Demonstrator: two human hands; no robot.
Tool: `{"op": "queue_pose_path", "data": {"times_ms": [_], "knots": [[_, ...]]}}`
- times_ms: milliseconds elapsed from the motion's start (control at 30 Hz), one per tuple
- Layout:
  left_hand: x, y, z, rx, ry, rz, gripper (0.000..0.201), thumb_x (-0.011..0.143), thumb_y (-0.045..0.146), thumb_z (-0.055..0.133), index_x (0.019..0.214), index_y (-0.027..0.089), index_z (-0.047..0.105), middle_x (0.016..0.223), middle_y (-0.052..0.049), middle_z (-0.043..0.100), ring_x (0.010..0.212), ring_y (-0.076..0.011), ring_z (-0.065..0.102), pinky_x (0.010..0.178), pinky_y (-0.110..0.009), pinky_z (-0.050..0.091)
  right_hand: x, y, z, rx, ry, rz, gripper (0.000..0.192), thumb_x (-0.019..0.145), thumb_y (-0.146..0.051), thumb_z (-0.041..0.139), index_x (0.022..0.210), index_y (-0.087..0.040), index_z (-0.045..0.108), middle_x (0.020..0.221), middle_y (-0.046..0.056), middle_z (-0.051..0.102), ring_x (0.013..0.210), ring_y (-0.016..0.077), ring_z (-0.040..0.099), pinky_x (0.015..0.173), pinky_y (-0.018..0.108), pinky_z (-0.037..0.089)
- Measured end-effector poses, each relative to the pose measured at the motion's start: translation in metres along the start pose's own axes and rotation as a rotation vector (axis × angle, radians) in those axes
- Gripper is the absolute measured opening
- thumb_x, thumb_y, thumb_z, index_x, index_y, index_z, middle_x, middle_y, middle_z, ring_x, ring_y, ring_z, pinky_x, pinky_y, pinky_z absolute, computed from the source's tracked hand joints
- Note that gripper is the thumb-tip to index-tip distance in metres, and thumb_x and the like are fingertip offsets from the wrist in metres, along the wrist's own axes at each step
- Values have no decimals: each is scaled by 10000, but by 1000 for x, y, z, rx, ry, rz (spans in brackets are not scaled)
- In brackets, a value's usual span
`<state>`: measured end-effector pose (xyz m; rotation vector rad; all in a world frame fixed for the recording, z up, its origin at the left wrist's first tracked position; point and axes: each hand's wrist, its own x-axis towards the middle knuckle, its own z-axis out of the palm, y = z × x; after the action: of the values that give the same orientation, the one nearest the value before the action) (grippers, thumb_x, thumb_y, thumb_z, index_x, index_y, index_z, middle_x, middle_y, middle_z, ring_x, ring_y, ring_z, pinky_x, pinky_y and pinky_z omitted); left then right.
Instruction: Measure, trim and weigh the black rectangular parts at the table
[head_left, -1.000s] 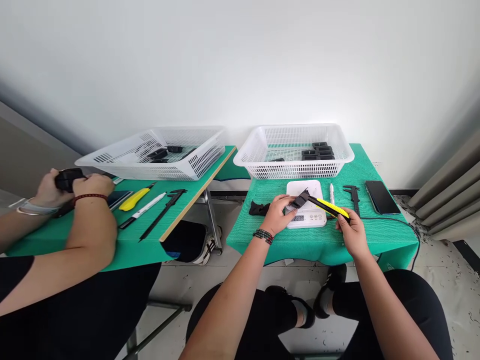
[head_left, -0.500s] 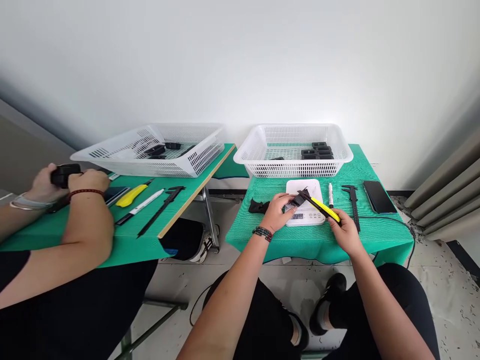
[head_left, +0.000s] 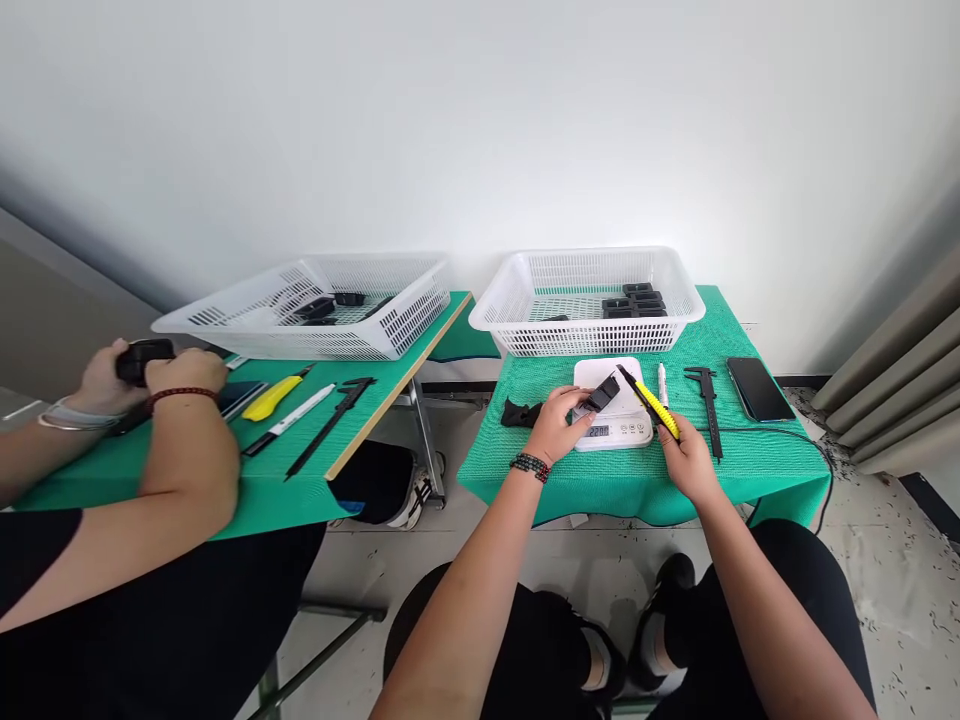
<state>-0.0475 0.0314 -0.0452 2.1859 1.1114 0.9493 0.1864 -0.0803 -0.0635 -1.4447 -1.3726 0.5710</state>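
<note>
Two green-clothed counters stand side by side against a pale wall, the right counter (head_left: 750,470) belonging to the person wearing the camera. At its far edge sits a white lattice basket (head_left: 525,300) of moulded plastic, with a block of small black parts (head_left: 636,301) lined up inside. Near of it lies a white digital scale (head_left: 622,430), smooth and rounded at the corners, its display lit.

Over the scale the left hand (head_left: 559,425), a beaded bracelet at the wrist, closes its grip on a black plastic part (head_left: 602,394), angular and matte. The right hand (head_left: 686,462) grips a yellow utility knife (head_left: 651,401), its dark tip touching the part's right edge. Compared with half a second ago, the knife stands steeper and its handle has swung nearer the scale's right side, while the part stays over the platform; the blade appears to be working along the part's edge.

A second black piece (head_left: 520,413) lies left of the scale. To the right lie a white marker (head_left: 662,380), a black caliper (head_left: 706,410) and a dark phone (head_left: 759,389).

On the left counter (head_left: 262,490), a co-worker's hands (head_left: 161,375) hold another black part beside a similar basket (head_left: 405,310).
</note>
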Motion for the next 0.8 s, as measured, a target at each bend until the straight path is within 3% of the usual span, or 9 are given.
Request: {"op": "queue_pose_path", "data": {"times_ms": [133, 333, 600, 700, 800], "knots": [[0, 1, 0, -6, 7, -2, 339, 863, 243, 653, 1189, 206, 741, 1278, -120, 713, 1352, -333, 556, 1137, -540, 505, -1, 0, -4, 4, -8, -9, 408, 980, -460, 494, 1216, -181, 675, 1055, 127, 753, 925, 296, 683, 788, 412, 554], [0, 0, 2, -32, 19, -19, 321, 858, 242, 665, 1166, 213, 751, 1258, -119, 710, 1349, -333, 559, 1125, -532, 519, -4, 0, -11, 22, -150, -49, 368, 935, -457, 570, 1179, -222, 715, 1087, 105, 761, 962, 298, 689, 809, 404, 555], [-1, 1, -1, -33, 11, -31, 342, 857, 248, 662, 1188, 194, 733, 1282, -124, 699, 1365, -326, 556, 1131, -499, 522, 2, 0, -2, 17, 5, 35, 409, 988, -499, 464, 1117, -171, 673, 819, 83, 697, 690, 246, 609, 610, 350, 490], [-1, 2, -1, -28, 6, -27, 332, 863, 246, 653, 1183, 209, 735, 1272, -113, 706, 1360, -324, 559, 1125, -505, 525, 0, 0, -5, 47, -12, 6, 387, 963, -494, 503, 1113, -189, 688, 892, 89, 721, 759, 254, 642, 683, 369, 526], [-1, 2, -1, -32, 12, -21, 336, 867, 238, 649, 1193, 216, 729, 1271, -107, 707, 1350, -322, 562, 1127, -520, 519, -3, 0, -8, 79, -139, -54, 361, 942, -473, 563, 1153, -222, 714, 1004, 92, 756, 898, 279, 687, 806, 402, 552]]}}
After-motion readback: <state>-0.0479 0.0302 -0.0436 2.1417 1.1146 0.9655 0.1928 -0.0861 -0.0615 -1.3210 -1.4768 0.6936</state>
